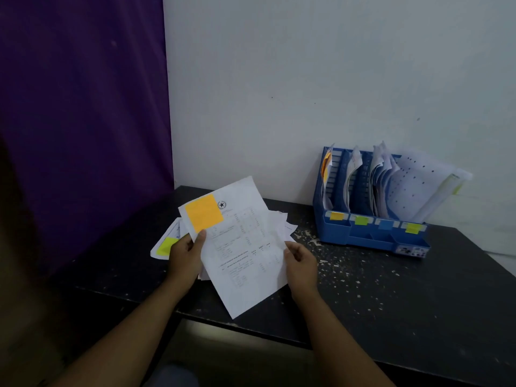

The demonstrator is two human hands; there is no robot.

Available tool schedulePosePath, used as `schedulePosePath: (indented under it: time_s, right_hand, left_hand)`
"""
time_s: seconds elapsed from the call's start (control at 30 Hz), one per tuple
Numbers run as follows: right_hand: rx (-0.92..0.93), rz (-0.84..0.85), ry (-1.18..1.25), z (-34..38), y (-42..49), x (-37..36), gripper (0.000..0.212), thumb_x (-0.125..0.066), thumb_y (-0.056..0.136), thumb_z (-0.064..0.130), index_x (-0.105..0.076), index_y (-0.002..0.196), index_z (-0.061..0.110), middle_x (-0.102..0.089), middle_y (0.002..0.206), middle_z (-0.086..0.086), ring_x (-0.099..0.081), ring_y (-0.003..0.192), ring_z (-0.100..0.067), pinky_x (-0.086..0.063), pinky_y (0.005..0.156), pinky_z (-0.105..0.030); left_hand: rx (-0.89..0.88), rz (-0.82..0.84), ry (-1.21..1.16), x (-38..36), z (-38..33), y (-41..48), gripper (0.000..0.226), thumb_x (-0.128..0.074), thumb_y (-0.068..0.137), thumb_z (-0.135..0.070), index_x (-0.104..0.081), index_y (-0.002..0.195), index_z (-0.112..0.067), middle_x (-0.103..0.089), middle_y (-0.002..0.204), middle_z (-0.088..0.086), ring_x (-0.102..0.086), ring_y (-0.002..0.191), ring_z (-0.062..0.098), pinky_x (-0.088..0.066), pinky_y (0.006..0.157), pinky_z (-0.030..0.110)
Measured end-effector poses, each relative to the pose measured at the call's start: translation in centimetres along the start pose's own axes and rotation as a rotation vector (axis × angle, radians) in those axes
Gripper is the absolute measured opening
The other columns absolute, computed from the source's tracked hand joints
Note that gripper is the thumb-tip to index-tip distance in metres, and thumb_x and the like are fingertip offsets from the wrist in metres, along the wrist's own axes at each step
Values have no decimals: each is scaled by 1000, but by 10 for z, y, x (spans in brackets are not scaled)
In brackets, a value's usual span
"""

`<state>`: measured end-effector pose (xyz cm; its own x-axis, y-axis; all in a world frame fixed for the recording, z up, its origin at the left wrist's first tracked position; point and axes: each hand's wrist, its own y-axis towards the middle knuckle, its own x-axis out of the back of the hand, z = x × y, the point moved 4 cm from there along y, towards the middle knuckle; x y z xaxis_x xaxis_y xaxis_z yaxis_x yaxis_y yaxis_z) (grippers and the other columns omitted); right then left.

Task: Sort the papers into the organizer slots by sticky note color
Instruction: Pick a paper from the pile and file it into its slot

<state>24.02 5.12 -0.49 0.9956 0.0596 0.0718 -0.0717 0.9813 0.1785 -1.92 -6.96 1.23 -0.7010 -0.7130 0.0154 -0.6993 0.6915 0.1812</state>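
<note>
The left hand pinches the left edge of a printed sheet, thumb just below its orange sticky note. The right hand grips the right edge. Loose papers lie beneath it on the black table. At 2 o'clock stands the blue organizer, its 4 slots holding papers.

Left forearm bare; right forearm bare.
</note>
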Motion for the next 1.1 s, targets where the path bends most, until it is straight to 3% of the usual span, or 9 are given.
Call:
schedulePosePath:
  time_s: [0.17, 0.23, 0.3, 0.4, 0.57, 0.67, 0.73, 0.9, 1.1]
  right_hand:
    - [56, -21, -94, 8, -3, 1, 22, -63, 102, 16, -68, 115, 33, -72, 111, 9, -67, 101, -7, -51, 74, -14]
    - [102, -41, -174, 10, -4, 1, 27, -65, 99, 18, -65, 121, 35, -70, 119, 8, -65, 107, -9, -56, 84, -26]
    - [220, -136, -388, 17, -7, 3, 44, -70, 93, 23, -59, 135, 31, -61, 134, 9, -54, 121, -13, -51, 102, -35]
    - [410, -210, -516, 44, -20, 0, 62, -71, 93, 37, -47, 149, 26, -48, 145, 4, -43, 132, -14, -43, 111, -38]
    - [413, 3, -550, 74, -39, -17, 90, -54, 90, 77, -23, 162, 31, -28, 167, 10, -27, 152, -10, -37, 119, -38]
    - [416, -42, -628, 80, -32, -12, 67, -42, 105, 54, -21, 164, 30, -30, 169, 6, -33, 152, -16, -43, 116, -42]
    - [388, -91, -608, 88, -26, 2, 57, -34, 108, 45, -25, 163, 30, -40, 164, 3, -42, 146, -20, -48, 111, -47]
    - [363, -191, -619, 100, -12, 31, 63, -56, 107, 27, -27, 162, 27, -52, 153, -1, -55, 131, -21, -58, 97, -42]
    - [381, -212, -611, 92, 14, 47, 71, -67, 102, 14, -30, 161, 29, -49, 157, 1, -52, 138, -19, -55, 104, -39]
  left_hand:
    - [-47, 31, 72, -6, -38, 13, 43, -63, 104, -41, -73, 104, 0, -78, 100, 15, -74, 97, 36, -59, 89, 55]
    - [-105, 49, 88, -14, -60, 15, 40, -64, 104, -40, -74, 99, -1, -78, 95, 13, -74, 93, 34, -60, 85, 54]
    - [-160, 46, 101, -24, -79, 17, 37, -64, 105, -39, -74, 89, -7, -76, 85, 9, -74, 83, 28, -59, 74, 47]
    - [-222, 18, 84, -45, -106, 15, 44, -64, 105, -36, -61, 67, -14, -63, 60, -2, -61, 54, 8, -48, 58, 31]
    - [-236, 69, -38, -92, -150, -3, 30, -65, 105, -37, -77, 90, -14, -74, 64, 10, -75, 58, 23, -62, 58, 31]
    - [-279, 98, -62, -110, -171, -15, 30, -65, 105, -36, -79, 90, -13, -74, 61, 10, -75, 57, 29, -66, 67, 39]
    - [-333, 108, -21, -120, -188, -23, 33, -64, 105, -36, -79, 86, -14, -73, 59, 8, -74, 53, 28, -65, 65, 40]
    - [-465, 143, 107, -135, -229, -32, 29, -67, 103, -35, -82, 92, -14, -77, 75, -3, -73, 54, 15, -60, 51, 28]
    - [-453, 230, 108, -155, -252, -29, 17, -67, 102, -21, -83, 101, -14, -81, 92, -3, -78, 65, 14, -65, 64, 28]
